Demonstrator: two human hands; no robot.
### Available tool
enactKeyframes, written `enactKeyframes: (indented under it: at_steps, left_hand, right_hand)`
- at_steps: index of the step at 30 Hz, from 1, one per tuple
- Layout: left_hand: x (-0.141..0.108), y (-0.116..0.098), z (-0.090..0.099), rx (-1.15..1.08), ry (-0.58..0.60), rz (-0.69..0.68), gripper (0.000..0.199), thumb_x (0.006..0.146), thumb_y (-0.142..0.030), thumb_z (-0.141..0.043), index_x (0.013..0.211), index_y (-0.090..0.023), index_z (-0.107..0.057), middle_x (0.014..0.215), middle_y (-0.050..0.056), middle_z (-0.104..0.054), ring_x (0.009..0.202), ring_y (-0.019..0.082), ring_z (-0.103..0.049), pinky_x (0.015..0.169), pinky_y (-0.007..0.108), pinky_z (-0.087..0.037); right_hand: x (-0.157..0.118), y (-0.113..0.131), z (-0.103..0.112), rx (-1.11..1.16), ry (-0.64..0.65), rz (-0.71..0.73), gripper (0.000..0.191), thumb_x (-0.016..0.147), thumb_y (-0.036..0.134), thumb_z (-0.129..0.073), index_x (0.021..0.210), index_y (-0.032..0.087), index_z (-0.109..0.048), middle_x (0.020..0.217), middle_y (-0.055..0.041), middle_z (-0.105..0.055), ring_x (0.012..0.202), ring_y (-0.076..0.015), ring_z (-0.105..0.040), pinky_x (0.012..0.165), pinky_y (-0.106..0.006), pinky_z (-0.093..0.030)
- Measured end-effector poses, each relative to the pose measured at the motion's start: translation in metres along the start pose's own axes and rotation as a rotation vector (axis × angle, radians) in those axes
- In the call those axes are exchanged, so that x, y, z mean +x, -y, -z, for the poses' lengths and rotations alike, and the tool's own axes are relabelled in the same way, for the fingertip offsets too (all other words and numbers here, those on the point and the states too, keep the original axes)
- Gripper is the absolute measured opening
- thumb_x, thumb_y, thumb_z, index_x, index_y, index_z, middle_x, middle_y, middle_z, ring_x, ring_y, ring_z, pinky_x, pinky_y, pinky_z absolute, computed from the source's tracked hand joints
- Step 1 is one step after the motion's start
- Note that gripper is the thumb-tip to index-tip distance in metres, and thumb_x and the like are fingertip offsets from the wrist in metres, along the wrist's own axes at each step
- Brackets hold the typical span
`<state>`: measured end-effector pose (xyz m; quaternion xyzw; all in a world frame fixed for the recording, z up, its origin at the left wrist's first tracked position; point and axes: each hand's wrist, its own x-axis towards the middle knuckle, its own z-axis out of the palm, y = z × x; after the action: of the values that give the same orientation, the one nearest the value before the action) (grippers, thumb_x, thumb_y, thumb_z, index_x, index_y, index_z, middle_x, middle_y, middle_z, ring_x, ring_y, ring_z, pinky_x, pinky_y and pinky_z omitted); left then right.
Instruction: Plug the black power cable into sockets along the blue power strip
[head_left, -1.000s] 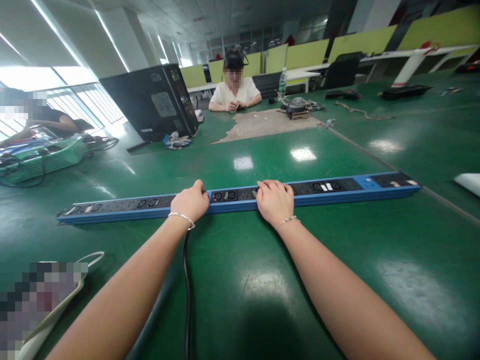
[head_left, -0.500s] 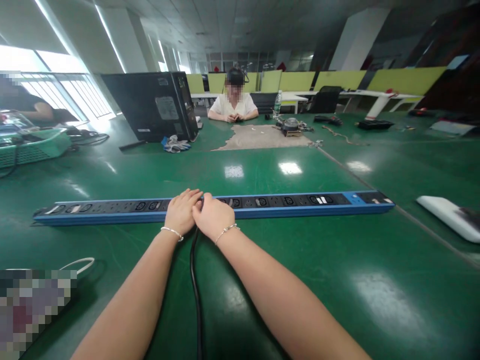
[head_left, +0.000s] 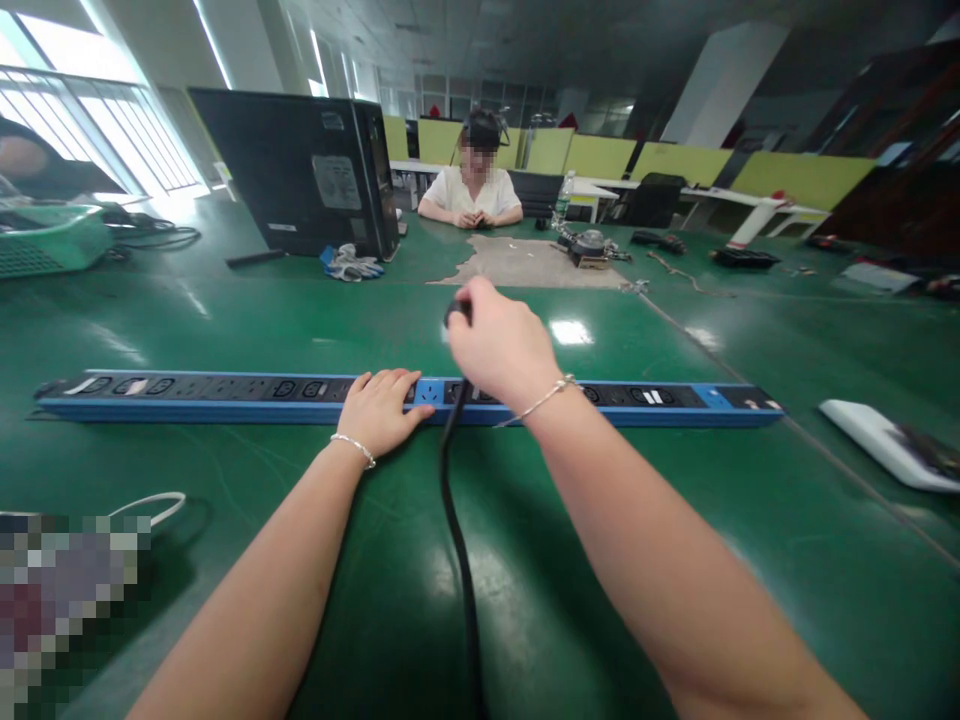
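Note:
A long blue power strip (head_left: pixel 510 413) with black sockets lies across the green table in front of me. My left hand (head_left: pixel 382 405) rests on its middle, fingers laid flat over the top and thumb spread along the near side. Just right of that thumb shows a blue socket (head_left: pixel 430 392). Above the strip, my right hand (head_left: pixel 499 335) is closed around a black power plug (head_left: pixel 457 312), which is apart from the sockets. The plug's prongs are hidden. Its black cord (head_left: pixel 459 540) hangs over the strip and runs down toward me.
A black computer case (head_left: pixel 300 175) stands at the back left, with gloves (head_left: pixel 351 263) beside it. A green basket (head_left: pixel 52 250) is far left. Across the table sits a person (head_left: pixel 471 195). A white object (head_left: pixel 877 440) lies right; a blurred-out object (head_left: pixel 67 600) is near left.
My right hand has lifted away from the strip, up and to the right, with the plug in it, and the cord came along. My left hand stays on the strip.

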<state>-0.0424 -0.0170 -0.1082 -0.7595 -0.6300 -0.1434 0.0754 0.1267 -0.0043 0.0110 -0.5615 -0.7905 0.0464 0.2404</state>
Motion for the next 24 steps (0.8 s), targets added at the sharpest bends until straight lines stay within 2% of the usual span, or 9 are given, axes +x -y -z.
enactKeyframes:
  at_steps: [2, 5, 8, 12, 19, 24]
  left_hand:
    - [0.0, 0.0, -0.001, -0.012, -0.011, 0.009, 0.054, 0.081, -0.054, -0.04, 0.124, -0.022, -0.048, 0.125, 0.007, -0.055, 0.116, 0.024, -0.047, 0.101, 0.043, -0.028]
    - [0.0, 0.0, -0.003, -0.012, -0.01, 0.009, 0.056, 0.081, -0.056, -0.04, 0.124, -0.021, -0.048, 0.124, 0.008, -0.056, 0.115, 0.025, -0.047, 0.1, 0.043, -0.027]
    - [0.0, 0.001, -0.004, -0.02, -0.022, 0.01, 0.057, 0.08, -0.057, -0.04, 0.124, -0.022, -0.048, 0.125, 0.008, -0.055, 0.115, 0.024, -0.047, 0.101, 0.043, -0.027]
    - [0.0, 0.0, -0.004, -0.032, -0.022, 0.018, 0.058, 0.08, -0.057, -0.04, 0.124, -0.021, -0.048, 0.125, 0.008, -0.055, 0.116, 0.024, -0.047, 0.101, 0.043, -0.026]
    - [-0.001, -0.001, -0.003, -0.047, -0.03, 0.026, 0.057, 0.08, -0.057, -0.041, 0.124, -0.021, -0.049, 0.124, 0.008, -0.055, 0.116, 0.024, -0.046, 0.101, 0.041, -0.026]
    - [-0.001, -0.001, -0.003, -0.042, -0.022, 0.032, 0.057, 0.08, -0.057, -0.041, 0.124, -0.022, -0.049, 0.125, 0.007, -0.055, 0.116, 0.023, -0.046, 0.102, 0.041, -0.025]
  right_hand:
    - [-0.001, -0.039, 0.003, -0.025, 0.09, -0.055, 0.027, 0.084, 0.032, -0.041, 0.102, 0.02, -0.057, 0.094, -0.007, -0.066, 0.089, -0.0214, -0.06, 0.078, -0.033, -0.043]
    - [-0.014, -0.096, -0.01, -0.009, 0.187, -0.132, 0.026, 0.083, 0.032, -0.043, 0.099, 0.022, -0.06, 0.093, -0.0052, -0.067, 0.083, -0.0189, -0.06, 0.073, -0.029, -0.043]
    - [-0.028, -0.123, -0.027, 0.059, 0.164, -0.154, 0.029, 0.084, 0.032, -0.042, 0.104, 0.021, -0.059, 0.094, -0.0044, -0.067, 0.082, -0.0161, -0.06, 0.072, -0.026, -0.043]
    - [-0.036, -0.114, -0.032, 0.039, 0.159, -0.133, 0.03, 0.086, 0.034, -0.04, 0.108, 0.022, -0.057, 0.095, -0.0043, -0.067, 0.085, -0.0164, -0.061, 0.073, -0.026, -0.042]
    - [-0.037, -0.072, -0.031, -0.306, 0.2, -0.166, 0.032, 0.089, 0.033, -0.034, 0.112, 0.021, -0.052, 0.089, -0.0098, -0.067, 0.083, -0.0237, -0.064, 0.072, -0.033, -0.044]
    - [-0.034, -0.063, -0.035, -0.335, 0.235, -0.178, 0.031, 0.089, 0.031, -0.033, 0.112, 0.017, -0.05, 0.089, -0.0132, -0.066, 0.084, -0.0258, -0.064, 0.073, -0.035, -0.044]
